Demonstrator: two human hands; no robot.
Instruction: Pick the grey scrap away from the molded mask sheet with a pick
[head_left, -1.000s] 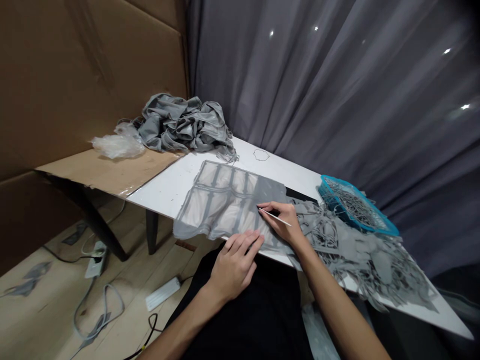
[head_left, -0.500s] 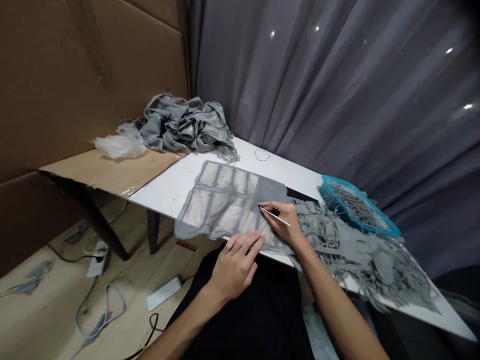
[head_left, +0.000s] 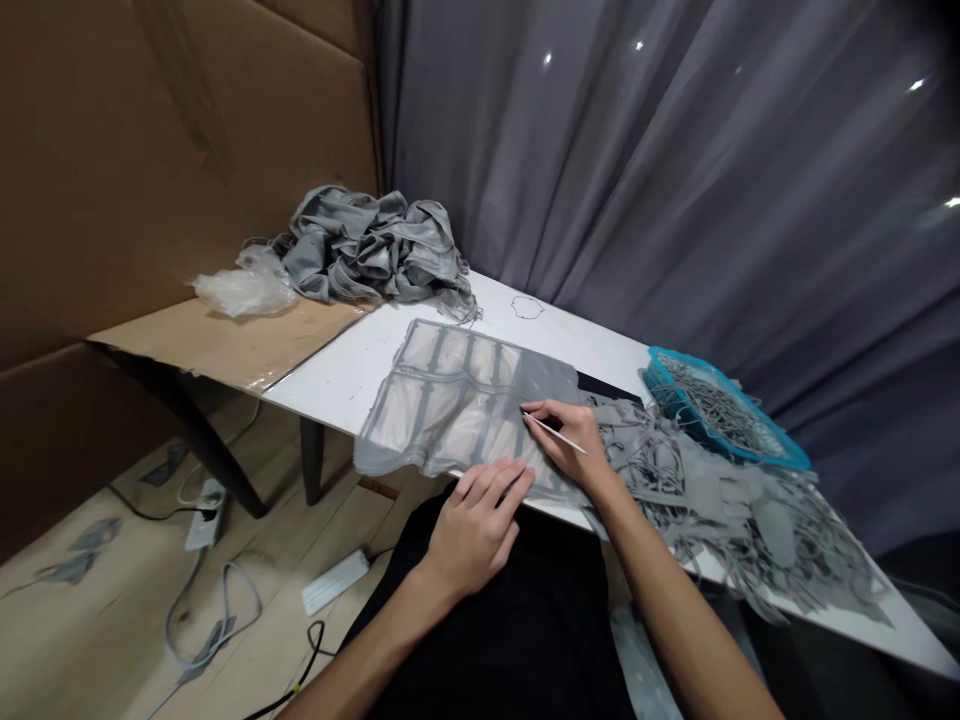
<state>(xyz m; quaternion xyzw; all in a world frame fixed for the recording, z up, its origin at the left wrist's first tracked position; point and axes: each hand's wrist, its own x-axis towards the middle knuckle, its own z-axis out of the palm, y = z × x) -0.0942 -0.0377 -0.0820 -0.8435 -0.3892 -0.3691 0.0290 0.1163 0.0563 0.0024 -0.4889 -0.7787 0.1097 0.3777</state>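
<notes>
A grey fabric organizer with clear pockets (head_left: 420, 405) lies on the white table, its near edge at the table's front edge. My left hand (head_left: 476, 520) rests with its fingertips on the organizer's near edge, fingers stretched and slightly apart, holding nothing. My right hand (head_left: 566, 440) is closed round a thin white stick-like tool (head_left: 555, 433) with a dark tip, which touches or nearly touches the organizer right of its middle. Grey fabric scraps and strips (head_left: 720, 500) are heaped just to the right of my right hand.
A blue basket (head_left: 772, 440) full of grey strips stands at the right rear. Bunched grey fabric (head_left: 382, 245) and a clear plastic bag (head_left: 247, 285) lie at the back left. A thin loop (head_left: 527, 307) is on the white table (head_left: 315, 385). Behind hangs a grey curtain (head_left: 600, 170).
The whole view has shifted slightly. Both hands keep nearly the same places on the organizer, and the white tool is still in my right hand.
</notes>
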